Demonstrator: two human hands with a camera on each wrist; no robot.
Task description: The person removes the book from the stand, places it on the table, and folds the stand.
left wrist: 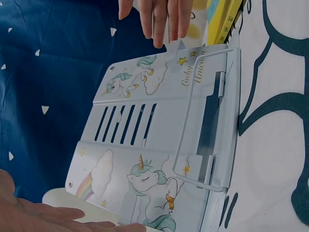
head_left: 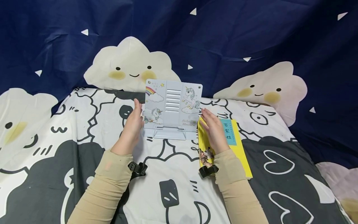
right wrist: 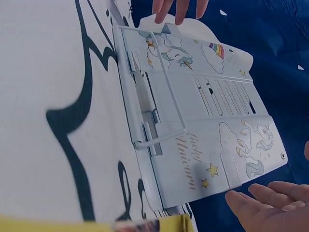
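A white metal book stand printed with unicorns, a rainbow and stars stands upright on the bedspread, leaning back. It has a row of slots in the middle panel and a wire page holder across its lower front. My left hand is at its left edge, fingers straight and palm inward. On the other side, my right hand has its fingers extended along the right edge, fingertips close to the side clip. Neither hand curls round the stand. Below my right hand lies a yellow book, partly covered by the hand and wrist.
The bedspread has black and white cartoon drawings and lies under everything. Behind it hangs a dark blue cloth with smiling clouds and small white triangles. A black camera band is on each wrist.
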